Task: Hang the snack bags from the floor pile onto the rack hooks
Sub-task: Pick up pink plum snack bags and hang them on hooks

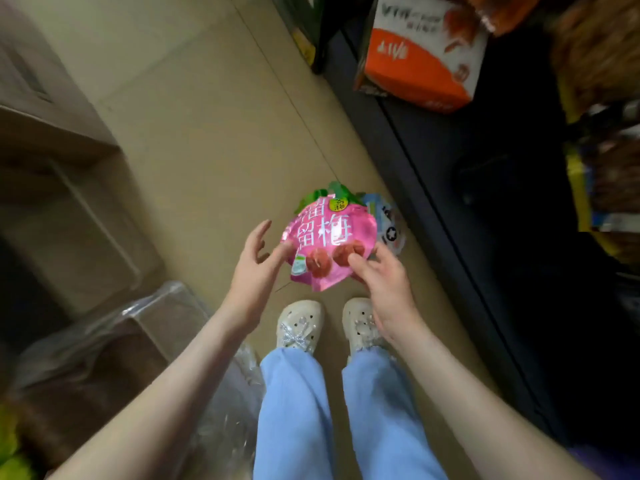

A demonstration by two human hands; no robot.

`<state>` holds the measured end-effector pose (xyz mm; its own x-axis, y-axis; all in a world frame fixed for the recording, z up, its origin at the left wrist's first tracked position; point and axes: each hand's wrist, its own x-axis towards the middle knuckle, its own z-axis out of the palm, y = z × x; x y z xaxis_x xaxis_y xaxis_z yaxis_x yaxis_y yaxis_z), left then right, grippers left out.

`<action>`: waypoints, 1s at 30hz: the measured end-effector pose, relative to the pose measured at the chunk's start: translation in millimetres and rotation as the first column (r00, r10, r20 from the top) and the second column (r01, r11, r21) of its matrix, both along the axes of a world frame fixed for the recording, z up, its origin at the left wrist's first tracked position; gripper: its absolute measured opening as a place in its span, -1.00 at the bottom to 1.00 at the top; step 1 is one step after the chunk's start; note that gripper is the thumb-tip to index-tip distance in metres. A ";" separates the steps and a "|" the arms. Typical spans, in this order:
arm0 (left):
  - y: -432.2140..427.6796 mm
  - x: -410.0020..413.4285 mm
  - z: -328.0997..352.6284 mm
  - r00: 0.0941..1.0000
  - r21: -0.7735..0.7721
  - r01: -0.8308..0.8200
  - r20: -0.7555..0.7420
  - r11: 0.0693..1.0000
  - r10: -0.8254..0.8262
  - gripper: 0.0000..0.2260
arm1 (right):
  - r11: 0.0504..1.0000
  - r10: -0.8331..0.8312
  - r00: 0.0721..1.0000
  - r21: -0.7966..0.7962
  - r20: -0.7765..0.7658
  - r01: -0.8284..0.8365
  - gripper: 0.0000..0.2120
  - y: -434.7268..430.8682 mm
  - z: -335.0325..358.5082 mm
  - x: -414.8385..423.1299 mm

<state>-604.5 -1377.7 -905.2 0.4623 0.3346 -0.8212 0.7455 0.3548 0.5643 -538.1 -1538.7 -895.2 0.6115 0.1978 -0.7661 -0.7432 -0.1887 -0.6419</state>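
Item: pink snack bag; we are holding it above the floor, ahead of our shoes, printed face up, green top edge pointing away from us.
Right grip: we are pinching the bag's lower right corner, with the thumb lying on the print and the other fingers hiding underneath.
Left grip: fingers are spreading loosely and holding nothing; one fingertip is touching the bag's left edge.
Bag against grip: most of the bag is lying beyond and to the left of the right grip, between the two grips; the hanging end is sitting farthest from both.
Second item: a blue-and-white bag is showing just behind the pink one; we cannot tell whether it is held or lying on the floor.
Rack: standing to our right; no hooks are showing.
Handling: we are judging that the left grip should take the top edge, turning the bag upright and finding its hole before it goes up to a hook. A corner pinch alone is likely to let the glossy film swing.
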 end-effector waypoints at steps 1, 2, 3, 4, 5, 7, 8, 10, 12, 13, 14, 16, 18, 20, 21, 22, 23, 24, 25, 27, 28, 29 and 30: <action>8.1 8.7 30.4 0.999 -0.116 -0.039 0.009 0.993 0.040 -0.26 | 0.995 -0.043 0.998 0.086 -0.040 0.047 -0.78 -1.5 36.7 0.4; 14.4 16.7 60.7 0.997 -0.204 -0.054 0.034 0.978 0.062 -0.20 | 0.984 -0.064 0.995 0.160 -0.071 0.075 -0.78 -3.1 71.5 0.3; 18.1 26.2 92.3 0.996 -0.262 -0.032 0.071 0.964 0.052 -0.19 | 0.975 -0.070 0.995 0.208 -0.072 0.084 -0.77 -5.6 104.1 0.1; 19.6 34.4 126.0 0.993 -0.299 0.011 0.113 0.954 0.023 -0.22 | 0.968 -0.075 0.995 0.236 -0.065 0.089 -0.74 -9.6 137.6 -1.6; 20.1 39.8 158.0 0.988 -0.315 0.053 0.154 0.948 -0.004 -0.26 | 0.963 -0.081 0.995 0.251 -0.066 0.095 -0.69 -14.7 168.5 -2.8; 17.9 47.2 220.4 0.969 -0.283 0.144 0.235 0.948 -0.078 -0.37 | 0.965 -0.080 0.995 0.244 -0.054 0.091 -0.60 -29.9 226.9 -4.1; 15.3 49.5 250.0 0.955 -0.268 0.196 0.269 0.943 -0.122 -0.40 | 0.968 -0.064 0.997 0.239 -0.039 0.071 -0.61 -38.3 255.0 -7.2; 4.3 51.9 305.8 0.922 -0.230 0.294 0.324 0.928 -0.212 -0.44 | 0.971 -0.049 0.999 0.235 -0.015 0.052 -0.63 -57.6 307.9 -15.9; -14.1 55.9 353.3 0.858 -0.171 0.430 0.384 0.887 -0.342 -0.42 | 0.972 -0.115 0.993 0.208 0.013 0.110 -0.43 -76.9 356.0 -22.5; -26.1 58.5 374.7 0.809 -0.141 0.516 0.404 0.845 -0.427 -0.39 | 0.969 -0.168 0.985 0.190 0.037 0.159 -0.28 -87.5 378.6 -25.9; -39.2 61.3 393.7 0.748 -0.106 0.605 0.416 0.789 -0.517 -0.37 | 0.962 -0.226 0.972 0.172 0.062 0.213 -0.19 -99.0 400.3 -29.8; -71.9 68.4 429.0 0.598 -0.021 0.750 0.447 0.661 -0.665 -0.36 | 0.934 -0.343 0.932 0.148 0.114 0.326 -0.24 -126.8 437.5 -37.7; -110.7 75.1 464.6 0.408 0.109 0.851 0.480 0.514 -0.777 -0.35 | 0.902 -0.429 0.886 0.135 0.176 0.410 -0.60 -161.2 472.9 -47.3; -156.3 78.6 498.6 0.235 0.217 0.899 0.493 0.380 -0.838 -0.38 | 0.862 -0.506 0.831 0.152 0.230 0.483 -0.82 -203.4 502.1 -62.2; -180.3 77.9 512.7 0.167 0.244 0.914 0.501 0.324 -0.849 -0.38 | 0.843 -0.537 0.803 0.158 0.257 0.514 -0.82 -225.2 516.1 -70.3; -206.3 75.4 525.5 0.094 0.273 0.925 0.506 0.263 -0.857 -0.38 | 0.828 -0.560 0.775 0.158 0.294 0.538 -0.81 -247.7 531.0 -80.4; -234.3 69.6 539.2 0.010 0.310 0.931 0.510 0.195 -0.860 -0.37 | 0.813 -0.578 0.747 0.157 0.328 0.561 -0.81 -269.9 545.6 -92.5; -263.8 61.0 552.0 -0.080 0.353 0.927 0.509 0.123 -0.857 -0.36 | 0.799 -0.592 0.716 0.149 0.370 0.583 -0.82 -294.0 558.0 -106.2; -294.6 49.9 563.4 -0.163 0.395 0.917 0.514 0.063 -0.842 -0.35 | 0.780 -0.605 0.683 0.136 0.409 0.610 -0.84 -317.6 570.8 -121.3; -356.7 20.9 586.4 -0.287 0.463 0.886 0.512 -0.021 -0.810 -0.36 | 0.721 -0.636 0.605 0.088 0.478 0.688 -0.89 -364.7 594.2 -156.2; -387.3 5.0 595.0 -0.321 0.480 0.876 0.514 -0.043 -0.795 -0.35 | 0.683 -0.651 0.566 0.064 0.505 0.728 -0.90 -389.8 603.1 -175.7; -418.4 -10.4 600.8 -0.345 0.485 0.873 0.525 -0.060 -0.778 -0.35 | 0.642 -0.669 0.526 0.052 0.526 0.765 -0.91 -414.8 611.6 -195.9; -446.5 -26.2 606.8 -0.366 0.480 0.873 0.540 -0.080 -0.758 -0.35 | 0.617 -0.677 0.497 0.049 0.543 0.785 -0.93 -438.6 618.2 -216.2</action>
